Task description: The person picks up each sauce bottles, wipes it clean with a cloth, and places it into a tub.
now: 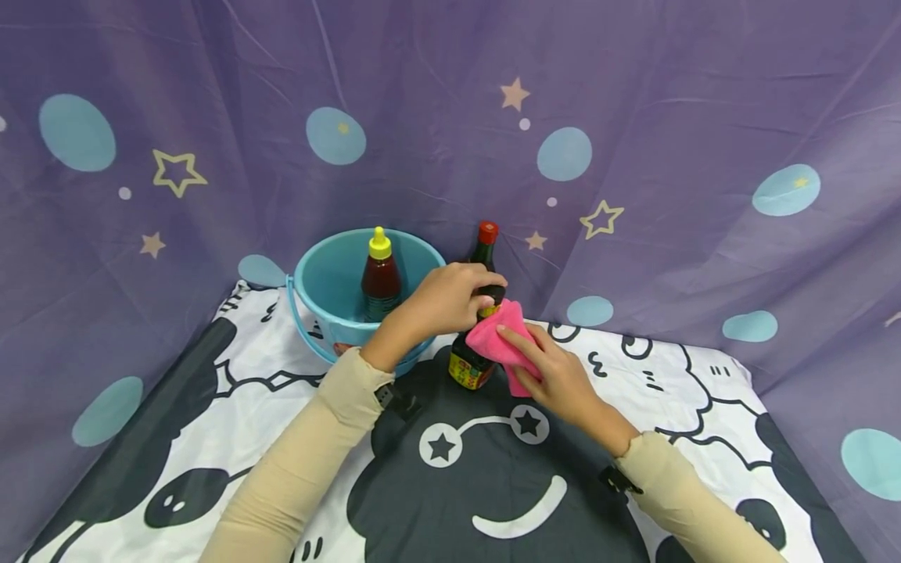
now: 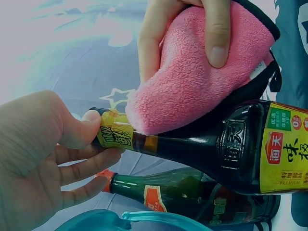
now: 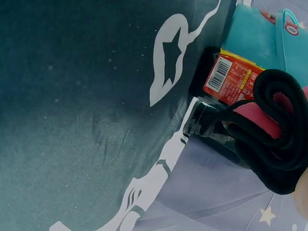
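My left hand (image 1: 450, 299) grips a dark soy sauce bottle (image 1: 470, 369) at its capped top, thumb on one side and fingers on the other in the left wrist view. The bottle has a yellow label and is upright on the cloth-covered surface. A pink towel (image 1: 496, 336) with black edging is bunched in my right hand (image 1: 559, 371), pressed to the bottle's neck. In the right wrist view, folds of the towel (image 3: 262, 120) cover part of the bottle's red back label (image 3: 231, 79). Close behind stands a green glass bottle (image 1: 486, 249) with a red cap.
Left of the bottles stands a light blue bucket (image 1: 310, 274) with its handle hanging down. Inside it is a brown-red sauce bottle (image 1: 381, 275) with a yellow nozzle cap. A purple patterned curtain (image 1: 436, 94) hangs behind. The printed cloth (image 1: 422, 508) covers the surface.
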Available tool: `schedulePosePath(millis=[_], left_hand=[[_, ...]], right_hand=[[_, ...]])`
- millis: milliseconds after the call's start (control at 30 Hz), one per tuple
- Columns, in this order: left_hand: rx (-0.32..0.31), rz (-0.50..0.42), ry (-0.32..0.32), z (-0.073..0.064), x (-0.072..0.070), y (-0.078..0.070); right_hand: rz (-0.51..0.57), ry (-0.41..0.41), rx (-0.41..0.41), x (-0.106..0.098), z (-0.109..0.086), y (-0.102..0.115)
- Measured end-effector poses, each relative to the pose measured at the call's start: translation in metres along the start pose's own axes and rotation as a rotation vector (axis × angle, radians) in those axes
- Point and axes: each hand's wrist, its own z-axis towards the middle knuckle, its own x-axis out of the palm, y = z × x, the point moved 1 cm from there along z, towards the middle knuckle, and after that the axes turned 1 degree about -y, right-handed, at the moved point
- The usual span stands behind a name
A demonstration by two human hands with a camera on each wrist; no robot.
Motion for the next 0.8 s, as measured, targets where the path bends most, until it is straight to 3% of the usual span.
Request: schedulePosePath(millis=[800], left_hand=[[-0.006, -0.024, -0.006, 0.0, 0.0001, -0.0002]], right_hand=[[0.004, 0.114, -0.023, -0.0028, -0.0059, -0.0031]])
